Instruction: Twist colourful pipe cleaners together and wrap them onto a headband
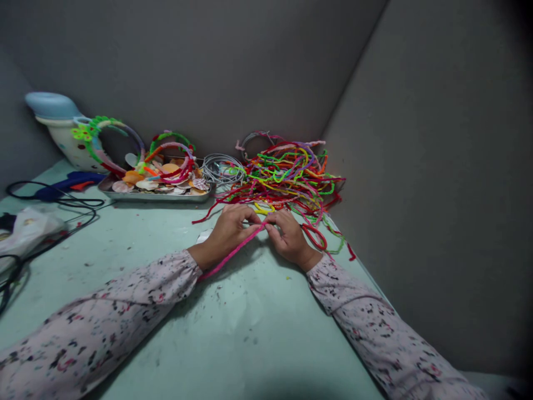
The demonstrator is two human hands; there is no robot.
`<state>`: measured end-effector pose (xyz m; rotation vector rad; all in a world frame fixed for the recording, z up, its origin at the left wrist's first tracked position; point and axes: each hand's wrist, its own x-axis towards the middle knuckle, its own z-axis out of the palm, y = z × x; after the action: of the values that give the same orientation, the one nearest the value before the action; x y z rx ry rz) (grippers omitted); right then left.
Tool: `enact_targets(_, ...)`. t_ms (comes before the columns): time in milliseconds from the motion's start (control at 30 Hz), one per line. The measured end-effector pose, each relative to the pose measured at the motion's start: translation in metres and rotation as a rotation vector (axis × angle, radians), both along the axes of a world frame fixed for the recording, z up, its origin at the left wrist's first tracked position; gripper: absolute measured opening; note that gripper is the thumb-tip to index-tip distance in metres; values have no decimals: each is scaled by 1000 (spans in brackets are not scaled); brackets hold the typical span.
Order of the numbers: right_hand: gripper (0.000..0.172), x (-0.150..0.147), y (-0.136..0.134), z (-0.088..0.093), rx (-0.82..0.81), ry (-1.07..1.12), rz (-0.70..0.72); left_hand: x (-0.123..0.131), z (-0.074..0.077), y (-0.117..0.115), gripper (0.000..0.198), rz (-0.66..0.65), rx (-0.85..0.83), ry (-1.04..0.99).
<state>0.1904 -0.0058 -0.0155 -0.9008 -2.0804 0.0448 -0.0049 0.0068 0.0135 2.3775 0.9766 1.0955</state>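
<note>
My left hand (227, 232) and my right hand (290, 236) meet close together on the pale green table (233, 328), both with fingers pinched on a pink pipe cleaner (233, 253). The pink strand runs from the fingertips down and left under my left wrist. Just beyond my hands lies a tangled heap of coloured pipe cleaners (287, 175) in red, green, yellow and orange. Red strands from the heap loop beside my right wrist.
A metal tray (156, 195) holds shells and wrapped hoops at the back. Coiled wire rings (222, 168) lie beside it. A blue glue gun (62, 186) with black cable lies at the left, near a plastic bag (27, 230). Grey walls close the corner.
</note>
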Motion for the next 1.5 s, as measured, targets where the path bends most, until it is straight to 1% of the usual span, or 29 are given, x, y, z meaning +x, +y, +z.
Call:
enact_targets(167, 11, 0, 0, 1, 0, -15, 4, 1, -3, 3, 21, -15, -42, -52)
enact_targets(333, 10, 0, 0, 1, 5, -30, 12, 4, -9, 6, 21, -23, -74, -98)
enact_targets(600, 9, 0, 0, 0, 3, -33, 10, 8, -6, 3, 22, -4, -231, -139)
enact_targets(667, 10, 0, 0, 0, 6, -24, 12, 7, -7, 4, 21, -12, -226, -139)
enact_targets(833, 11, 0, 0, -1, -10, -11, 18, 5, -10, 7, 24, -9, -121, -68)
enact_targets(967, 10, 0, 0, 0, 3, -26, 18, 4, -13, 7, 23, 2, -87, -71)
enact_targets(1200, 9, 0, -1, 0, 31, -78, 23, 4, -9, 2, 22, 11, -177, -66)
enact_targets(1333, 9, -1, -1, -1, 60, -113, 36, 4, -10, 3, 20, 26, -234, -67)
enact_targets(1500, 10, -1, -1, -1, 57, -118, 37, 5, -11, 3, 18, 31, -243, -82)
